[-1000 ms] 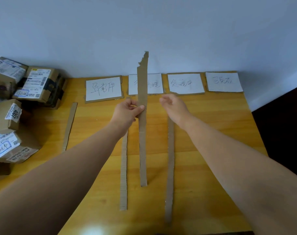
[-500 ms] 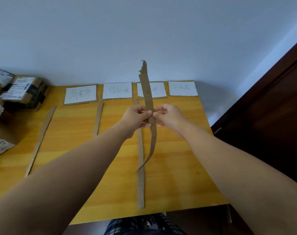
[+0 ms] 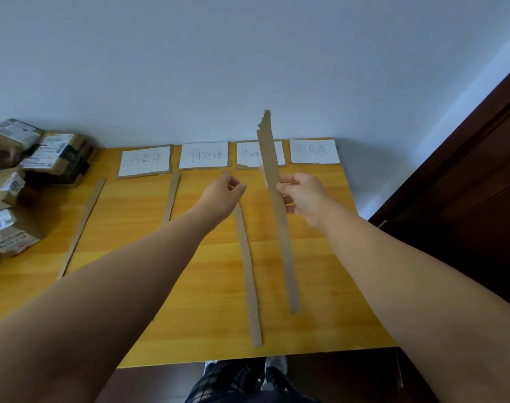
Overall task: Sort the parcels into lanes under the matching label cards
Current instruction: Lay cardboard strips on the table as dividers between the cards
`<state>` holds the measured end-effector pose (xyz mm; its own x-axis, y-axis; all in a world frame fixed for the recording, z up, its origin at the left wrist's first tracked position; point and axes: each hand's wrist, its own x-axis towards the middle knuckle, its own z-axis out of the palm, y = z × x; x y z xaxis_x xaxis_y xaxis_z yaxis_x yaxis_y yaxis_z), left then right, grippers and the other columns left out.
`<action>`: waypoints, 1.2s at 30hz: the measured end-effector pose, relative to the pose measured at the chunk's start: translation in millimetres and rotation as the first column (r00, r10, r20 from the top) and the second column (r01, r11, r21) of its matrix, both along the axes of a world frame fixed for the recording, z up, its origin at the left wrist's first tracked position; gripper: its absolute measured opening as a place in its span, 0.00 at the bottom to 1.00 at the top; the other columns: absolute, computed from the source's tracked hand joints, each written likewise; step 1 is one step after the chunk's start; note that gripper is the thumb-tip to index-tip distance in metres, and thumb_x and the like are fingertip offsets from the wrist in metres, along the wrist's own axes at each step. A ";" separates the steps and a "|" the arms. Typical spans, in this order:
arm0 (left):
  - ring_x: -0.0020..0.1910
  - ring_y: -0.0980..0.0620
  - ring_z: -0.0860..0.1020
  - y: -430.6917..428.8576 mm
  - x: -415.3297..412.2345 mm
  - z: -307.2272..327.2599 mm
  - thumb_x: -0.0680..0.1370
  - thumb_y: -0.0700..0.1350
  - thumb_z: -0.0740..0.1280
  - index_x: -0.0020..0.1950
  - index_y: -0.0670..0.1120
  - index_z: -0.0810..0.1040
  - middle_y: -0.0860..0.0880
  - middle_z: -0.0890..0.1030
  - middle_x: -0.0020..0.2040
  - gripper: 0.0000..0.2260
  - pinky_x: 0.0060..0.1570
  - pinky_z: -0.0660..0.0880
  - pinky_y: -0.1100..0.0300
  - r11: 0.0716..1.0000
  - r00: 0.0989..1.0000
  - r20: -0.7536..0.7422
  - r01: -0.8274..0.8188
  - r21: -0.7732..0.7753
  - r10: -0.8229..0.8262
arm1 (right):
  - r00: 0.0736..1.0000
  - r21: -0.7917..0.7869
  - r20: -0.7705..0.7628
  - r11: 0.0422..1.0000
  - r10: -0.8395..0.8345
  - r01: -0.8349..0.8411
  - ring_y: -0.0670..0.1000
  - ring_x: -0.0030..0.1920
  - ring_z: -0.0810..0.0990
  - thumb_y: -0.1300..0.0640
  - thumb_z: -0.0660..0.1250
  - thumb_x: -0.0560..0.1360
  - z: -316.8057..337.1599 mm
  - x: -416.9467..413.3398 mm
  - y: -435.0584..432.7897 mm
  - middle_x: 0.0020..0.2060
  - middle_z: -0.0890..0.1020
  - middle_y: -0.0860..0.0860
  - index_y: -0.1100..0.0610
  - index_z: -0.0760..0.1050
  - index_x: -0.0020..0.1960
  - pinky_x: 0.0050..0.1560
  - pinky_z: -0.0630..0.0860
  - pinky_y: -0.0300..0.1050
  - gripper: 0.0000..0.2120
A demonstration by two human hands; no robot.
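Handover done: cardboard strip (image 3: 277, 210), pinched by both hands half a second earlier, was now held only by right hand (image 3: 301, 196), fingers closed on it. Left hand (image 3: 223, 193) had let go, loosely curled, empty. Parcels (image 3: 21, 181) stayed stacked off the surface (image 3: 137, 237) at left, unsorted; lanes not yet finished.

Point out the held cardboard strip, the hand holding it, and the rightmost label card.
Held cardboard strip (image 3: 285, 257), head view, lower half.
Right hand (image 3: 304, 196), head view, back of hand.
Rightmost label card (image 3: 313, 151), head view, white centre.
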<state>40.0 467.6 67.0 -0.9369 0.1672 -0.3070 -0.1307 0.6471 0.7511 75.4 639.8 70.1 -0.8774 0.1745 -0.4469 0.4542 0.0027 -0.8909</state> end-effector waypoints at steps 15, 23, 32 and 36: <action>0.78 0.43 0.46 -5.3 7.3 -122.9 0.73 0.67 0.63 0.79 0.45 0.44 0.45 0.46 0.80 0.46 0.75 0.50 0.46 0.545 0.860 0.268 0.488 -0.682 -0.435 | 0.959 0.491 0.221 0.870 -0.180 0.051 0.50 0.49 0.76 0.63 0.62 0.78 -123.4 11.0 25.0 0.57 0.77 0.51 0.56 0.72 0.64 0.46 0.75 0.45 0.15; 0.78 0.47 0.40 -27.7 0.7 -136.4 0.72 0.70 0.61 0.79 0.46 0.42 0.49 0.41 0.80 0.48 0.75 0.43 0.44 0.458 0.818 0.261 0.518 -0.723 -0.513 | 0.852 0.787 0.438 0.336 0.287 -0.518 0.57 0.76 0.55 0.52 0.60 0.81 -136.6 16.9 18.7 0.78 0.55 0.52 0.53 0.56 0.77 0.71 0.60 0.52 0.27; 0.78 0.48 0.40 -40.4 -12.2 -135.6 0.70 0.70 0.62 0.78 0.44 0.44 0.49 0.41 0.80 0.49 0.75 0.42 0.42 0.408 0.797 0.284 0.536 -0.739 -0.533 | 0.814 0.769 0.493 0.284 0.307 -0.572 0.57 0.77 0.51 0.54 0.59 0.81 -139.4 6.7 13.4 0.79 0.51 0.52 0.53 0.50 0.79 0.75 0.54 0.53 0.30; 0.78 0.46 0.45 -34.6 -7.7 -134.5 0.72 0.70 0.59 0.78 0.46 0.51 0.47 0.47 0.80 0.43 0.75 0.44 0.42 0.543 0.852 0.166 0.454 -0.707 -0.497 | 0.818 0.769 0.493 0.293 0.294 -0.569 0.58 0.76 0.55 0.54 0.59 0.81 -140.2 3.4 11.1 0.79 0.51 0.50 0.52 0.50 0.79 0.73 0.59 0.52 0.30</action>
<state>32.3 433.0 -67.5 -0.8026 0.3480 -0.4845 0.3785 0.9249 0.0374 78.8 650.8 -70.1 -0.8539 0.1992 -0.4807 0.2974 0.9449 -0.1367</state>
